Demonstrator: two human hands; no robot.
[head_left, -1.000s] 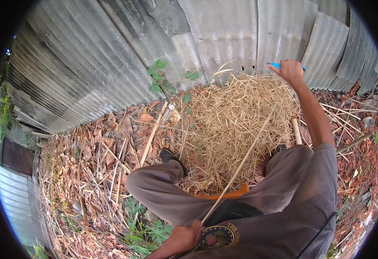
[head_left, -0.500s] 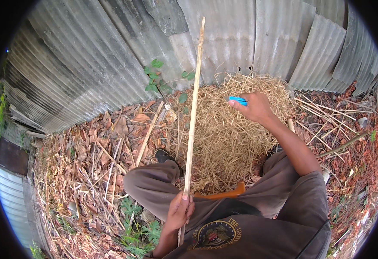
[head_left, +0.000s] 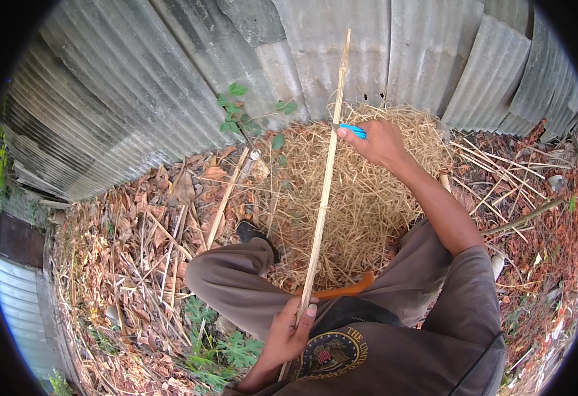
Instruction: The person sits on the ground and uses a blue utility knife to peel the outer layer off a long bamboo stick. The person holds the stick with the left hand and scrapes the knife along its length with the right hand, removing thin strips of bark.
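My left hand (head_left: 287, 335) is closed round the lower part of a long pale bamboo strip (head_left: 325, 204), close to my waist. The strip slants up and away, its far end leaning a little right in front of the metal wall. My right hand (head_left: 382, 144) grips a small blue-handled knife (head_left: 353, 131) at the strip's upper part. The short blade meets the strip or lies just over it; I cannot tell exactly. An orange curved handle-like piece (head_left: 345, 289) lies across my lap, partly behind the strip.
Between my legs spreads a heap of thin straw-coloured shavings (head_left: 374, 204). A corrugated metal wall (head_left: 341, 66) rises behind it. Dry leaves (head_left: 163, 198) and loose strips cover the left ground; several thin sticks (head_left: 500, 175) lie at the right. A leafy plant (head_left: 233, 115) grows by the wall.
The bamboo strip has swung to the right, its far end most of all. The right hand has moved slightly left and up, bringing the knife from beside the strip to it.
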